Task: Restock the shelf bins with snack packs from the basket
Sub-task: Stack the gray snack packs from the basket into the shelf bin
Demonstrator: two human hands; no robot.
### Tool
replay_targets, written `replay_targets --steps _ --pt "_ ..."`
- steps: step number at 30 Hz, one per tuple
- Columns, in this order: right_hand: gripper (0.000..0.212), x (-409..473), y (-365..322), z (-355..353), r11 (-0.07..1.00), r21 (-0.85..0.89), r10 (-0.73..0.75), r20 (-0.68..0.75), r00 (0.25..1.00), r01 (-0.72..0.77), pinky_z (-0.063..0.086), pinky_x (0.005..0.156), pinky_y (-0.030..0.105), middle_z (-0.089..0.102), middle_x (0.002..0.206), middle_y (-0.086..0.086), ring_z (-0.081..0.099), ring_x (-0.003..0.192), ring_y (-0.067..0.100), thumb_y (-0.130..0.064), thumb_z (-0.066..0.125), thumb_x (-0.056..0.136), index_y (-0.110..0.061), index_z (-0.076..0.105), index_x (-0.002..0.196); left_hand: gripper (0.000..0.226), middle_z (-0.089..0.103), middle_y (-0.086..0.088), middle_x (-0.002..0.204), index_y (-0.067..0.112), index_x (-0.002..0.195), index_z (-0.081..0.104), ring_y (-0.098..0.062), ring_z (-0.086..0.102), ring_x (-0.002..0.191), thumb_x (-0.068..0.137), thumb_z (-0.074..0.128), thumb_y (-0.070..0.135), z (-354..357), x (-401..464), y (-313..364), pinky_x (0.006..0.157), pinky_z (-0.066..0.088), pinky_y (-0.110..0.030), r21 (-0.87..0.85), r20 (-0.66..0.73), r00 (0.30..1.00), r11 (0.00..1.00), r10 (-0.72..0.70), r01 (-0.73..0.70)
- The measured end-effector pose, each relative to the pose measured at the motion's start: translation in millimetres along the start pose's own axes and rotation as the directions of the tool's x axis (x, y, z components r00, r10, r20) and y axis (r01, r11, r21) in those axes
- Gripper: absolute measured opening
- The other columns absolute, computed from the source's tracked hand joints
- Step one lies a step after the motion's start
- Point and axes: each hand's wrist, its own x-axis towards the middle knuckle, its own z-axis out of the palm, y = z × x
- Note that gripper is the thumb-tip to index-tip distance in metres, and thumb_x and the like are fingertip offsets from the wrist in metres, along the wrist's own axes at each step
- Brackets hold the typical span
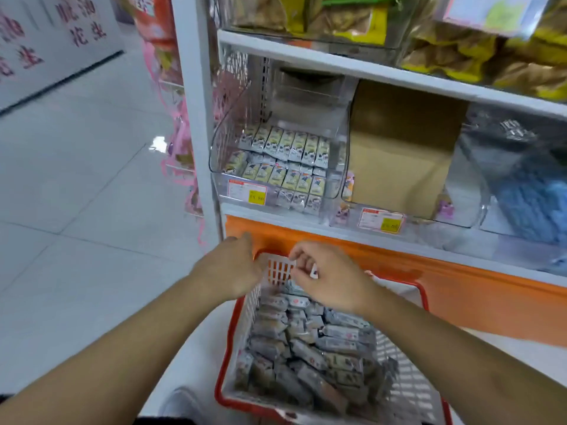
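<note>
We stand over the basket (405,391), white mesh walls with a red rim, heaped with grey-wrapped snack packs (306,357). It sits low against the orange base of the shelf (399,265). The target looks to be the clear bin (221,167) on the shelf above, part-filled with two neat rows of small packs (285,161); a second bin to its right holds a brown cardboard box (399,148).

Risks as we judge them. The heap is loose and the wrappers look slick, so a hurried lift could drag neighbouring packs over the rim and onto the floor. The bin's front lip stands higher than its stock; a pack carried low may catch it and knock the ordered rows askew. The basket packs look greyer than those already in the bin, though blur prevents certainty; dropping them into the wrong bin is possible.

Hand pose. Our left hand (236,265) reaches to the basket's far corner, fingers curled over the rim there, wrist bent down; its grip appears closed on the basket edge. Our right hand (325,274) hovers over the far end of the heap, fingers curled with thumb and forefinger pinching something small and white, probably one pack, too blurred to name. Both forearms extend forward and converge.
</note>
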Motion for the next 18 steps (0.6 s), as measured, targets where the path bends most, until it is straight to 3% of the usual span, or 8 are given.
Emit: replay_targets --steps 4,6,8,13,18 --pt "0.017 -25.0 71.8 73.5 0.970 -0.050 0.244 0.275 0.930 -0.240 0.056 0.091 0.042 0.062 0.108 -0.002 0.061 0.093 0.016 -0.025 0.060 0.103 -0.022 0.057 0.120 0.078 0.016 -0.021 0.167 0.011 0.162 0.003 -0.041 0.038 0.146 0.106 0.030 0.058 81.5 1.4 -13.0 0.116 0.037 -0.049 -0.113 0.179 0.970 0.976 -0.164 0.186" --pt "0.031 -35.5 101.7 104.9 0.942 -0.075 0.332 0.323 0.886 -0.326 0.055 0.093 0.041 0.065 0.123 0.006 0.062 0.101 0.017 -0.031 0.059 0.104 -0.018 0.055 0.132 0.087 -0.001 -0.015 0.171 0.018 0.162 -0.016 -0.042 0.028 0.152 0.105 0.033 0.060 114.2 -0.5 -26.3 0.122 0.029 -0.052 -0.191 0.267 0.936 0.939 -0.230 0.285" --pt "0.035 -45.3 124.2 130.1 0.906 -0.026 0.405 0.345 0.846 -0.423 0.053 0.084 0.043 0.065 0.128 0.009 0.061 0.099 0.017 -0.038 0.058 0.104 -0.020 0.054 0.133 0.094 -0.005 -0.009 0.171 0.028 0.158 -0.028 -0.044 0.025 0.152 0.102 0.040 0.062 135.5 -2.2 -35.5 0.123 0.026 -0.055 -0.254 0.286 0.930 0.917 -0.232 0.307" --pt "0.025 -51.5 139.4 153.9 0.859 -0.036 0.500 0.274 0.821 -0.511 0.049 0.074 0.038 0.061 0.101 0.000 0.058 0.088 0.018 -0.041 0.063 0.101 -0.019 0.057 0.108 0.101 0.005 -0.006 0.167 0.032 0.154 -0.032 -0.046 0.028 0.147 0.098 0.043 0.068 149.2 2.8 -36.6 0.120 0.029 -0.058 -0.198 0.247 0.931 0.926 -0.270 0.321" --pt "0.023 -45.5 149.4 170.6 0.809 -0.014 0.572 0.248 0.782 -0.587 0.054 0.062 0.045 0.070 0.079 0.015 0.066 0.071 0.028 -0.031 0.072 0.092 -0.008 0.072 0.088 0.100 0.007 -0.012 0.165 0.027 0.155 -0.032 -0.047 0.027 0.146 0.099 0.041 0.067 152.6 4.7 -36.3 0.118 0.027 -0.058 -0.140 0.240 0.928 0.936 -0.285 0.323"
